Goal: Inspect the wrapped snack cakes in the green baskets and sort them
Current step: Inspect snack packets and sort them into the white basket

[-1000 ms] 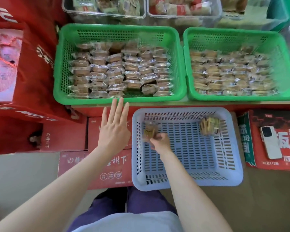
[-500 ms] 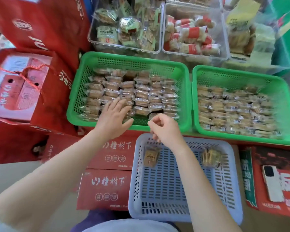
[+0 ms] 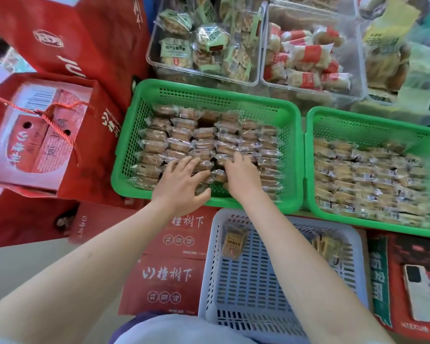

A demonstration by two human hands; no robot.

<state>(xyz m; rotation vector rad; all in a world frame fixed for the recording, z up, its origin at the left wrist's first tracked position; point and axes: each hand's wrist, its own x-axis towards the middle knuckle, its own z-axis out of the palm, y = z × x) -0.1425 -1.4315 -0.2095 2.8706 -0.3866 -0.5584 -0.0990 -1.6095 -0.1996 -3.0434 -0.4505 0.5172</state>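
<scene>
Both hands reach into the left green basket (image 3: 124, 155) at the centre of the frame. The left hand (image 3: 181, 182) lies with fingers spread and loosely bent over the wrapped snack cakes (image 3: 204, 142) in the front rows, touching them. The right hand (image 3: 241, 175) rests just beside it, fingertips on the wrappers; whether it pinches one I cannot tell. The cakes are brown, in clear wrappers, packed in rows. The right green basket (image 3: 372, 120) holds paler cakes.
</scene>
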